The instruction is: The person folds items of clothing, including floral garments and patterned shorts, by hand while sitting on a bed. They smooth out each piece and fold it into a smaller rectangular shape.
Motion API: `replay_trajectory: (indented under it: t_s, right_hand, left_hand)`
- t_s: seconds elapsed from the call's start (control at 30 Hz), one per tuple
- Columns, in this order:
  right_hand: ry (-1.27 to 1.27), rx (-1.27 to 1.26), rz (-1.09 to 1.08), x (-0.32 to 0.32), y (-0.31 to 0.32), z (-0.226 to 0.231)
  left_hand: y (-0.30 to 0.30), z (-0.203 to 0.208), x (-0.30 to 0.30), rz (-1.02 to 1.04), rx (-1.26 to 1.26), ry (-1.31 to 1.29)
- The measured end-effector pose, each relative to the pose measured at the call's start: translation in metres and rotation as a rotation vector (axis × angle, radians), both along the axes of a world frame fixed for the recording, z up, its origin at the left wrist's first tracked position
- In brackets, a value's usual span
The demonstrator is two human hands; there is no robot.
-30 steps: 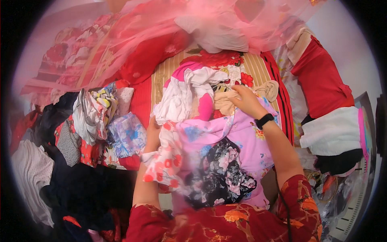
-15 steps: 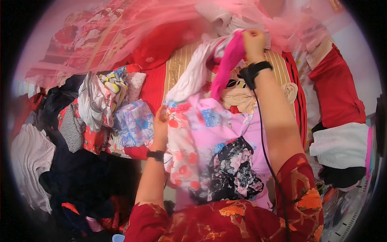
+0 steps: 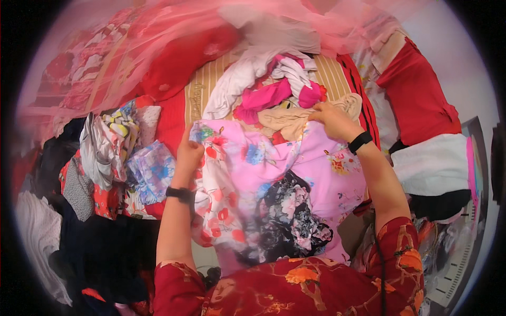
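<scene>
A pink floral cloth (image 3: 274, 152) spreads across my lap, its far edge raised between my hands. My left hand (image 3: 191, 152) grips its upper left corner, next to a white part with red flowers (image 3: 217, 213). My right hand (image 3: 334, 121) pinches the far edge on the right, beside a beige garment (image 3: 290, 120). On the cloth lies a crumpled black floral garment (image 3: 295, 210). Just beyond my hands rest a bright magenta garment (image 3: 268, 95) and a long white garment (image 3: 232, 81), loosely heaped. Black bands circle both wrists.
To the left sits a pile of clothes with a blue-purple floral piece (image 3: 152, 171) and a grey-white one (image 3: 97, 152). Dark clothing (image 3: 105, 253) lies below it. At right are a red folded cloth (image 3: 416, 100) and a white one (image 3: 432, 163). Pink netting (image 3: 174, 37) hangs behind.
My right hand has let go of the magenta garment, which now lies on the heap, and has come nearer to grasp the pink cloth's edge. My left hand keeps hold of the corner.
</scene>
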State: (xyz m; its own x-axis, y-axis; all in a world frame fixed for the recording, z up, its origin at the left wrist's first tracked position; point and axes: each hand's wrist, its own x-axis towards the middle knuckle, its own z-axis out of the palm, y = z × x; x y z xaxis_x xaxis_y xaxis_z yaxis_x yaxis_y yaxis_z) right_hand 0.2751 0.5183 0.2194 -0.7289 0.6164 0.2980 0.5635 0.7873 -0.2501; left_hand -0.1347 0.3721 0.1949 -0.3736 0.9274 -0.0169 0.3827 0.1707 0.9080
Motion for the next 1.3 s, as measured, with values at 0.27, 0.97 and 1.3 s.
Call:
replay_trajectory:
  t_s: [0.27, 0.97, 1.3]
  right_hand:
    - [0.134, 0.175, -0.270, 0.023, 0.025, 0.029]
    - [0.593, -0.209, -0.835, 0.122, 0.025, -0.082]
    - [1.049, -1.013, -0.567, 0.057, 0.024, -0.046]
  left_hand:
    - [0.058, -0.016, -0.023, -0.066, 0.052, 0.599]
    - [0.078, -0.074, -0.111, 0.275, 0.084, 0.531]
    - [0.082, -0.066, -0.095, 0.319, -0.024, 0.592]
